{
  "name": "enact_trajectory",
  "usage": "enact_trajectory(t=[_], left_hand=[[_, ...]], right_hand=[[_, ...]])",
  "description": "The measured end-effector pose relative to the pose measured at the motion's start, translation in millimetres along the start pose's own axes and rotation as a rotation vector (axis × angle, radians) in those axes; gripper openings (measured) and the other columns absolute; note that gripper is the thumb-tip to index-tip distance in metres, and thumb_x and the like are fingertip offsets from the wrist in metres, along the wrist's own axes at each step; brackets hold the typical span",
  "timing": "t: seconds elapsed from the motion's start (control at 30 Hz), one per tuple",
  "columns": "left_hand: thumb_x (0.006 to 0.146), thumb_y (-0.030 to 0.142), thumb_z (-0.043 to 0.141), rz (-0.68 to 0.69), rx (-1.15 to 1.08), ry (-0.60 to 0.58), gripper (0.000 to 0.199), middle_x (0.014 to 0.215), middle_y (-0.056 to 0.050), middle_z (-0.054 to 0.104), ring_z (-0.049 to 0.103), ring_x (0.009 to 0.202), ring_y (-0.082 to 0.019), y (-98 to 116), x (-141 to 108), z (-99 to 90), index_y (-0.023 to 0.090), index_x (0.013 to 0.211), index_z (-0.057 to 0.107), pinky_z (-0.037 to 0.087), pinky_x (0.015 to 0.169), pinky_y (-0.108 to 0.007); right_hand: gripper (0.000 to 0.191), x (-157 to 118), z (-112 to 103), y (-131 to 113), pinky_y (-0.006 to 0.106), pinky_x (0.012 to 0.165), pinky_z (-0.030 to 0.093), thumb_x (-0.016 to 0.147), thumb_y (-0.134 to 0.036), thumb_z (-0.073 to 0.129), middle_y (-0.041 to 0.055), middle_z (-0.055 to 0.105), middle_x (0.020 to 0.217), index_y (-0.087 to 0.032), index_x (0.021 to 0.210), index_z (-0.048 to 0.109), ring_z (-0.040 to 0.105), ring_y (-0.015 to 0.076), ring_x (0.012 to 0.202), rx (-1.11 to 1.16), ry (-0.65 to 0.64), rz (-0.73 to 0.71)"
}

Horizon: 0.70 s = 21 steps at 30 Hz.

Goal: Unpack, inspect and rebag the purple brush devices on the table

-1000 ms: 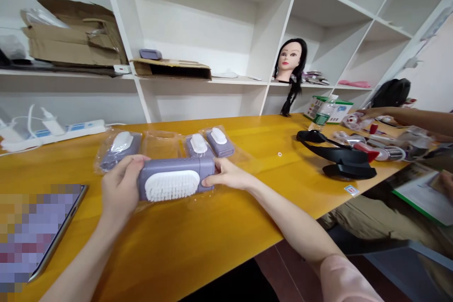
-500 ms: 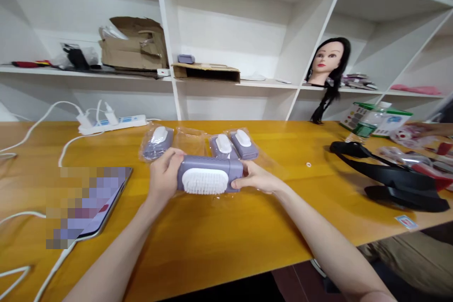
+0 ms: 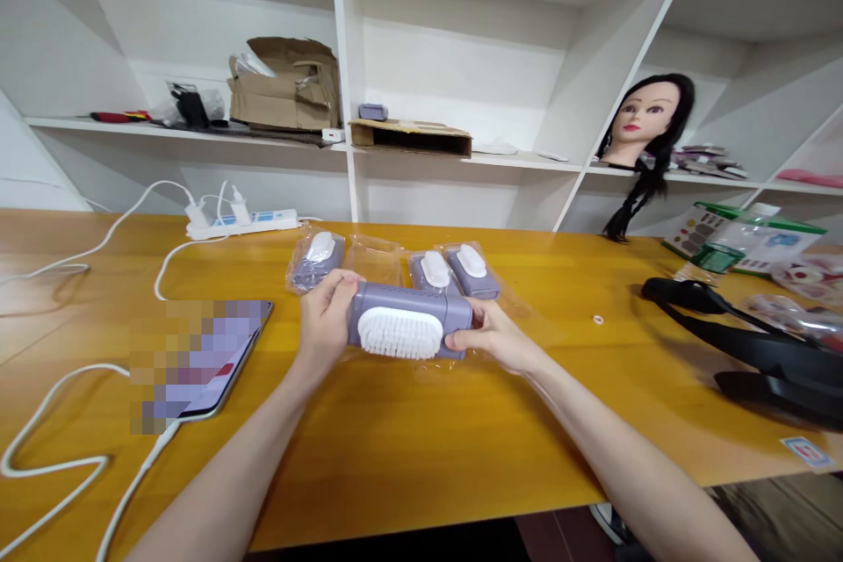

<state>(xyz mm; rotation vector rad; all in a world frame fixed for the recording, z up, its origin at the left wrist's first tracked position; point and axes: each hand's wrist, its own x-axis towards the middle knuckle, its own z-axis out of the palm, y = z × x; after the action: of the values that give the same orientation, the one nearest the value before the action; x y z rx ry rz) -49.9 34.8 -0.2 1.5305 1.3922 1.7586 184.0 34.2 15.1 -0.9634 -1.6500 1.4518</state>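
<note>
Between my two hands is a purple-grey, box-shaped case with a white bristle brush point(image 3: 400, 334) on the side facing me, held just above the table. My left hand point(image 3: 327, 309) grips its left end, thumb on top. Wrapped round the right end is my right hand point(image 3: 491, 335), its thumb pressing on the front near the brush. Behind it lie similar purple-grey cases with white oval tops: one in clear plastic point(image 3: 320, 259) on the left, and two more, a nearer one point(image 3: 435, 270) and a farther one point(image 3: 472, 270). The case's underside is hidden.
A phone point(image 3: 211, 360) with a white cable lies left on the wooden table point(image 3: 421, 457). A power strip point(image 3: 243, 224) stands behind it. To the right are a small ring point(image 3: 598, 320), a black strap-like device point(image 3: 717, 325) and a bottle point(image 3: 724, 246). Shelves hold cardboard and a mannequin head point(image 3: 649, 118).
The whole view has shifted, so things appear farther right. Both hands keep their hold on the case, which tilts slightly more, its right end lower.
</note>
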Motion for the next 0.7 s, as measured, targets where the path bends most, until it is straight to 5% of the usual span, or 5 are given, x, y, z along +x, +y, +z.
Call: enact_trajectory(t=[0.27,0.7], left_hand=[[0.079,0.034,0.041,-0.006,0.013,0.022,0.026,0.065,0.001,0.058,0.051,0.066,-0.016,-7.4,7.3,2.1,0.018,0.067,0.058,0.038,0.061,-0.025],[0.085,0.035,0.042,0.043,0.001,-0.124,0.025,0.063,0.003,0.050,0.046,0.062,-0.014,-3.8,-1.5,4.6,0.019,0.070,0.053,0.033,0.060,-0.025]], right_hand=[[0.031,-1.0,4.2,1.3,0.027,0.065,0.042,0.063,-0.022,0.074,0.0013,0.063,0.080,-0.013,0.091,0.063,0.056,0.0152,0.073,-0.007,0.060,-0.070],[0.051,7.5,-7.5,14.8,0.029,0.068,0.048,0.052,-0.020,0.083,0.0024,0.066,0.087,-0.016,0.097,0.061,0.059,0.0154,0.076,0.054,-0.025,0.102]])
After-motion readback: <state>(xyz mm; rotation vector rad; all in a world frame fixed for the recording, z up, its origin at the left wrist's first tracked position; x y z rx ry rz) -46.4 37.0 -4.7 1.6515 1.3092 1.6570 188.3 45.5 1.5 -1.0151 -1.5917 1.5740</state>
